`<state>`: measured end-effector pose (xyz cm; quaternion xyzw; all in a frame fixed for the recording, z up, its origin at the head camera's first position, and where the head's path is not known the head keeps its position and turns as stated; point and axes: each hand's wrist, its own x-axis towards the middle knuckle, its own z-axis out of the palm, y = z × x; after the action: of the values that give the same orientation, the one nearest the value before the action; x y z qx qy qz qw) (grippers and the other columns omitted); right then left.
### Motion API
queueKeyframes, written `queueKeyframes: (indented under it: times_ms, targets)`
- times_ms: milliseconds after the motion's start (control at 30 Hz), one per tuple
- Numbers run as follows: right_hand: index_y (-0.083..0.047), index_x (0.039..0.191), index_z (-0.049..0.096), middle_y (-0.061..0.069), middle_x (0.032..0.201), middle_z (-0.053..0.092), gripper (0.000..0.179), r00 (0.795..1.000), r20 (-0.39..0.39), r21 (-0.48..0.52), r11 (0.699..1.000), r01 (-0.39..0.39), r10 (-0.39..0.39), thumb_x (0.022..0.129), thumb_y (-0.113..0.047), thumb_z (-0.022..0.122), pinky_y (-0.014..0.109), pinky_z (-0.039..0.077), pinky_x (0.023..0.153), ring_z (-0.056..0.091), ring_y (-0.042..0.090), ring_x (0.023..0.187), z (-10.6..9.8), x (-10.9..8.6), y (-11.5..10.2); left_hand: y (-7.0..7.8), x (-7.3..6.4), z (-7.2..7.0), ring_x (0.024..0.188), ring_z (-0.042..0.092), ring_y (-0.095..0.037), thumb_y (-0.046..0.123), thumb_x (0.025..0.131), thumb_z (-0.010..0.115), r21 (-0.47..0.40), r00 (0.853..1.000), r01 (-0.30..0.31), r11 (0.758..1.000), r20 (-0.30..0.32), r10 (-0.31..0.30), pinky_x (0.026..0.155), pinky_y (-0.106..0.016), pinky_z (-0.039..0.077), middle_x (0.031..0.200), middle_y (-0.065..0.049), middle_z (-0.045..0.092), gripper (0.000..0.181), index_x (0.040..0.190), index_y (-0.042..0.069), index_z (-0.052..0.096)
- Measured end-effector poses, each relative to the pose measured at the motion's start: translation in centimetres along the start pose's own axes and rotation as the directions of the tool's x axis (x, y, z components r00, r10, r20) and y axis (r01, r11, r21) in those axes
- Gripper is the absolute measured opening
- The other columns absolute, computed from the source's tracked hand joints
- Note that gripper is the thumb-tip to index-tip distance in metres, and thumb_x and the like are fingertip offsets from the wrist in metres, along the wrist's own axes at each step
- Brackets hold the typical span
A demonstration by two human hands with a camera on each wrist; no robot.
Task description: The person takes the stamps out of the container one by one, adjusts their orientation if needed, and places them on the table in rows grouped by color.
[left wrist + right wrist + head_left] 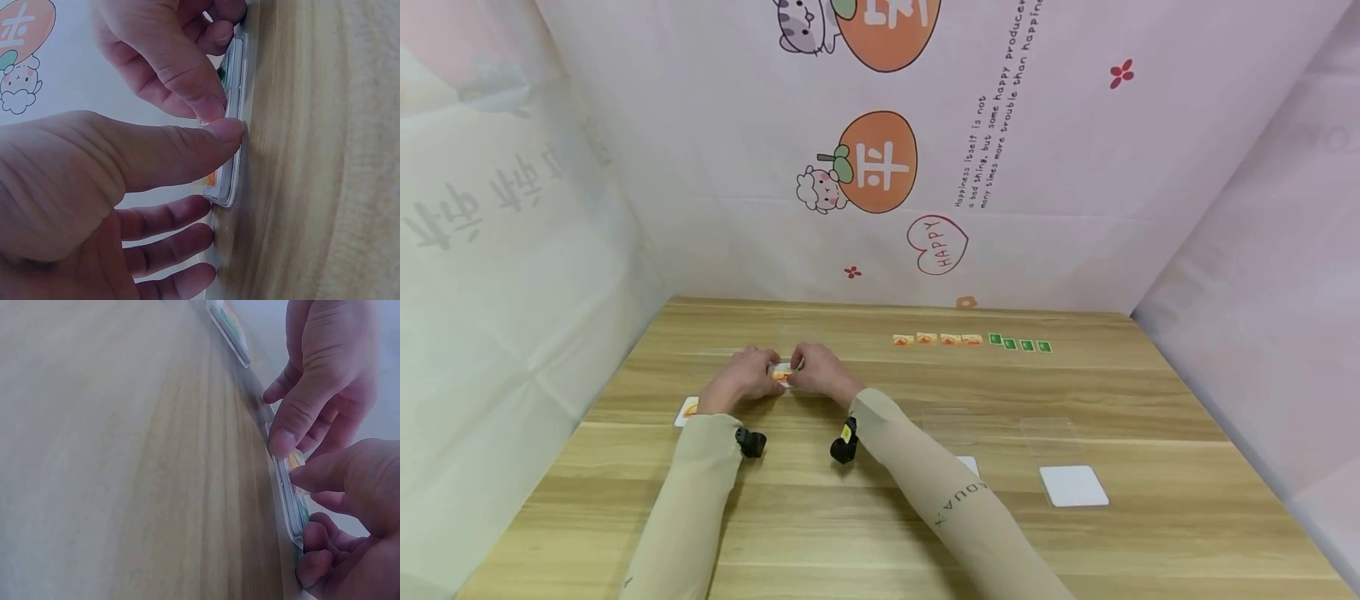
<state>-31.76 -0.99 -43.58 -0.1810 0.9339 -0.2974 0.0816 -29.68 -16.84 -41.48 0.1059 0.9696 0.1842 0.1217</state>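
So the thing being worked on is a flat white card (782, 377) with rounded corners, left of centre in the head view. Edge-on in both wrist views it looks layered, with a clear, shiny plastic-looking rim, plus an orange patch (293, 461) and a green patch (303, 512) on its face. It lies on the table (805, 517), smooth with a streaky pale wood grain.

Left hand (741, 382): the thumb (169, 150) reaches across and its tip rests on the card. The other fingers are pretty much straight and slightly apart, tips just beside the card's end, lower middle of the left wrist view.

Right hand (822, 372): thumb tip on the card's face right by the left thumb, other fingers curled at the opposite end. Can't tell if the thumb and forefinger are actually pinching anything.

So the card sits between both sets of fingers. Another white card (685, 410) pokes out by the left wrist. Upper right of the tabletop there's a row of small flat orange pieces (927, 338) and green pieces (1027, 345). Lower right, a blank white square (1073, 486) lies below two thin see-through sheets (950, 427).
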Motion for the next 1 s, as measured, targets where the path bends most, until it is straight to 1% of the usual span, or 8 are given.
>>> queueKeyframes:
  times_ms: [233,333,433,533,767,1000]
  targets:
    - [-0.011,0.097,0.063,0.002,0.096,0.065,0.012,1.0,0.0,0.01,1.0,-0.003,0.003,0.089,-0.017,0.07,0.022,0.043,0.067,0.054,0.012,0.078,0.02,0.03,-0.11,-0.16,0.02,0.04,0.122,0.044,-0.044,0.026,0.089,0.071,0.006,1.0,-0.011,1.0,-0.012,0.011,0.097,-0.057,0.041,0.134,-0.026,0.048,0.055,0.135,0.001,0.053]
    - [-0.01,0.096,0.063,0.003,0.096,0.066,0.008,1.0,-0.005,0.024,1.0,0.005,-0.005,0.091,-0.014,0.067,0.021,0.044,0.066,0.055,0.013,0.078,0.0,0.03,-0.03,-0.15,0.05,0.1,0.123,0.043,-0.045,0.027,0.089,0.071,0.011,1.0,-0.007,1.0,-0.012,0.007,0.099,-0.057,0.041,0.135,-0.026,0.048,0.055,0.135,0.002,0.054]
    - [-0.009,0.096,0.064,0.004,0.097,0.067,0.004,1.0,-0.013,0.017,1.0,0.018,-0.017,0.092,-0.011,0.063,0.021,0.044,0.064,0.055,0.013,0.077,-0.04,-0.01,0.09,-0.04,0.02,0.1,0.124,0.044,-0.044,0.027,0.089,0.071,0.011,1.0,-0.007,1.0,-0.012,0.007,0.099,-0.057,0.041,0.136,-0.026,0.048,0.054,0.135,0.002,0.054]
    - [-0.009,0.096,0.064,0.005,0.097,0.067,0.006,0.999,-0.022,0.003,1.0,0.023,-0.023,0.093,-0.009,0.06,0.021,0.044,0.064,0.055,0.012,0.076,-0.09,-0.04,0.1,0.05,-0.02,0.06,0.123,0.043,-0.044,0.026,0.09,0.07,0.001,1.0,-0.001,1.0,-0.011,0.001,0.099,-0.057,0.041,0.136,-0.026,0.048,0.054,0.135,0.002,0.054]
    - [-0.008,0.095,0.064,0.004,0.095,0.066,0.005,0.999,-0.034,0.007,1.0,0.011,-0.011,0.092,-0.01,0.061,0.02,0.042,0.064,0.054,0.012,0.077,-0.26,-0.09,-0.07,0.13,-0.15,-0.04,0.123,0.043,-0.043,0.026,0.09,0.07,-0.006,1.0,0.013,1.0,-0.009,-0.013,0.098,-0.058,0.041,0.136,-0.026,0.047,0.054,0.136,0.003,0.053]
    - [-0.007,0.094,0.064,0.002,0.087,0.063,0.004,0.999,-0.048,0.065,0.998,-0.007,0.01,0.091,-0.01,0.062,0.02,0.04,0.061,0.052,0.012,0.073,-0.58,-0.12,-0.13,0.08,-0.06,-0.01,0.124,0.042,-0.042,0.025,0.09,0.07,-0.016,1.0,0.027,1.0,-0.003,-0.027,0.098,-0.058,0.041,0.136,-0.024,0.047,0.053,0.135,0.004,0.053]
